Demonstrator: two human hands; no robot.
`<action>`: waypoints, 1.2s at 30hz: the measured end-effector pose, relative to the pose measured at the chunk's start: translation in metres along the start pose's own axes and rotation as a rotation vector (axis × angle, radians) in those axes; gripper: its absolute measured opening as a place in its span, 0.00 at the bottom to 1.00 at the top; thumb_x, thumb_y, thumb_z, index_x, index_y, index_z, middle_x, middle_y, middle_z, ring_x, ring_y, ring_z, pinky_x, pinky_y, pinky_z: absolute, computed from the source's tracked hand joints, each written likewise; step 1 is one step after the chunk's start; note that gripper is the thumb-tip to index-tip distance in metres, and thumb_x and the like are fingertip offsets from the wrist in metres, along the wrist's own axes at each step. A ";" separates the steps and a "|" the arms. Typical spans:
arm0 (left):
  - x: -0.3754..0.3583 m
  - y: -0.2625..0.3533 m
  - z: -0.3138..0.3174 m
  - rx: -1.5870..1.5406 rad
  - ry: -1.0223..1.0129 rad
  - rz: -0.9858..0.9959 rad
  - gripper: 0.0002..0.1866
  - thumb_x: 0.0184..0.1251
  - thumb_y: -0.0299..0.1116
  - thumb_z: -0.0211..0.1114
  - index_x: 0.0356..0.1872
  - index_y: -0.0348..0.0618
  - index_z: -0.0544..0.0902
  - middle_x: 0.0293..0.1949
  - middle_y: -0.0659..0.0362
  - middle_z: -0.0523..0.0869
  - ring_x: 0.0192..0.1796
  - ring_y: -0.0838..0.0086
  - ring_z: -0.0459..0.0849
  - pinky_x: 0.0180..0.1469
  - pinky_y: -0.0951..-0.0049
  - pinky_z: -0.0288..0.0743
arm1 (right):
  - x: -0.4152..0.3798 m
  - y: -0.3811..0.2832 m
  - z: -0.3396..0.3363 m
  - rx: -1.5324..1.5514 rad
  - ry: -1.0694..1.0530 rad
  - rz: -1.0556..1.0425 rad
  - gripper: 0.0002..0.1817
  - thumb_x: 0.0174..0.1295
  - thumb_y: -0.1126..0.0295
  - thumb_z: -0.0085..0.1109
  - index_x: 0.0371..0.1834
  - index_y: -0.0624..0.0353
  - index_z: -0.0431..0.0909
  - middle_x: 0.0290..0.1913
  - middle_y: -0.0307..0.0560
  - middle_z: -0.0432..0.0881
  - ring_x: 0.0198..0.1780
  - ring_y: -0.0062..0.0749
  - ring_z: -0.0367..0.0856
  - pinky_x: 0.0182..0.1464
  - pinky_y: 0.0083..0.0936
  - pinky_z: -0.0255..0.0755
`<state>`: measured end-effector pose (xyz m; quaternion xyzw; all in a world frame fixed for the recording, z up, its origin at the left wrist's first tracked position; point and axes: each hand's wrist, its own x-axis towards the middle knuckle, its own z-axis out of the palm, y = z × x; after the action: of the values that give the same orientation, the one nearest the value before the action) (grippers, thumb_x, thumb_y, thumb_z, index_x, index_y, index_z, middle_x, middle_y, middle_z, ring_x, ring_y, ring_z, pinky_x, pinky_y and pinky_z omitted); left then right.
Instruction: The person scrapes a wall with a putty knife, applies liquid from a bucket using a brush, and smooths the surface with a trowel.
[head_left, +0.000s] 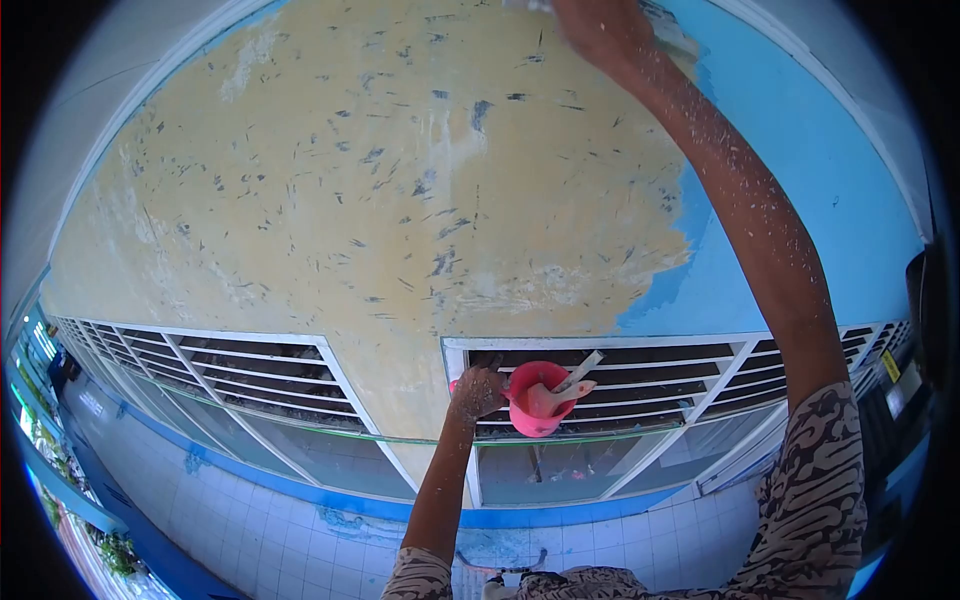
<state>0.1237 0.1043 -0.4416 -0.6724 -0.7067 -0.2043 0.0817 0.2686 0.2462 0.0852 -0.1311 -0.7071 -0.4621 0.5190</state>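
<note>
At the top edge, slightly smeared, my right hand [605, 35] is raised against the wall [330, 200]. Its fingers are partly cut off, and a white piece [527, 4] shows beside them; its kind cannot be made out. My left hand [479, 392] is closed around the handle of a pink dipper [537, 421] in front of the window bars. Inside the dipper lean a paintbrush [577, 391] and a second pale-handled tool [582, 370]. Pale specks cover both forearms. The wall is dull yellow with dark scrape marks, bordered by blue paint [790, 170] on the right.
Barred windows [260, 365] run below the wall, with glass panes [570, 470] under them. White tiles [240, 520] with blue stains cover the floor. Part of a handlebar-like frame [500, 570] shows near my body. Plants [115, 555] stand beyond the left edge.
</note>
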 end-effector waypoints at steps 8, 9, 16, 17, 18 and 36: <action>0.003 -0.003 0.006 0.027 0.034 0.026 0.16 0.45 0.38 0.75 0.36 0.41 0.91 0.67 0.38 0.78 0.64 0.49 0.82 0.60 0.56 0.81 | 0.013 -0.019 -0.012 -0.136 -0.025 -0.016 0.21 0.71 0.69 0.52 0.64 0.65 0.77 0.71 0.54 0.73 0.66 0.58 0.74 0.66 0.51 0.72; 0.002 -0.001 0.007 -0.005 -0.049 -0.043 0.15 0.45 0.38 0.75 0.35 0.42 0.91 0.66 0.38 0.78 0.66 0.50 0.80 0.61 0.57 0.81 | 0.007 -0.021 -0.014 -0.133 -0.030 -0.022 0.21 0.71 0.69 0.52 0.64 0.65 0.77 0.71 0.54 0.73 0.66 0.58 0.74 0.66 0.51 0.72; 0.002 -0.006 0.005 0.026 0.068 0.050 0.15 0.44 0.36 0.75 0.35 0.42 0.91 0.66 0.37 0.78 0.64 0.48 0.81 0.60 0.55 0.81 | 0.019 -0.016 -0.013 -0.093 0.031 0.001 0.19 0.68 0.71 0.54 0.60 0.68 0.79 0.70 0.55 0.74 0.65 0.57 0.75 0.63 0.50 0.75; 0.002 -0.002 0.005 -0.025 0.012 0.000 0.14 0.44 0.36 0.74 0.34 0.41 0.91 0.66 0.37 0.78 0.66 0.49 0.80 0.61 0.56 0.81 | 0.018 -0.019 -0.015 -0.094 0.045 -0.011 0.19 0.68 0.71 0.55 0.59 0.68 0.80 0.69 0.55 0.75 0.65 0.57 0.75 0.63 0.50 0.75; 0.002 -0.001 0.002 -0.070 -0.028 -0.026 0.14 0.44 0.36 0.74 0.34 0.41 0.91 0.66 0.37 0.78 0.68 0.49 0.78 0.62 0.56 0.80 | 0.006 -0.026 -0.018 -0.107 0.017 -0.053 0.18 0.67 0.72 0.55 0.58 0.68 0.80 0.69 0.55 0.75 0.64 0.56 0.75 0.62 0.50 0.76; 0.000 -0.006 0.007 0.008 0.038 0.030 0.15 0.48 0.40 0.74 0.39 0.51 0.92 0.68 0.38 0.77 0.68 0.48 0.78 0.63 0.55 0.80 | 0.001 -0.012 -0.023 -0.152 -0.214 -0.051 0.22 0.71 0.69 0.52 0.66 0.67 0.75 0.75 0.54 0.68 0.72 0.61 0.68 0.68 0.53 0.71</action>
<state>0.1194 0.1068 -0.4488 -0.6785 -0.6958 -0.2131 0.1007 0.2744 0.2217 0.0805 -0.2007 -0.7246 -0.5105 0.4172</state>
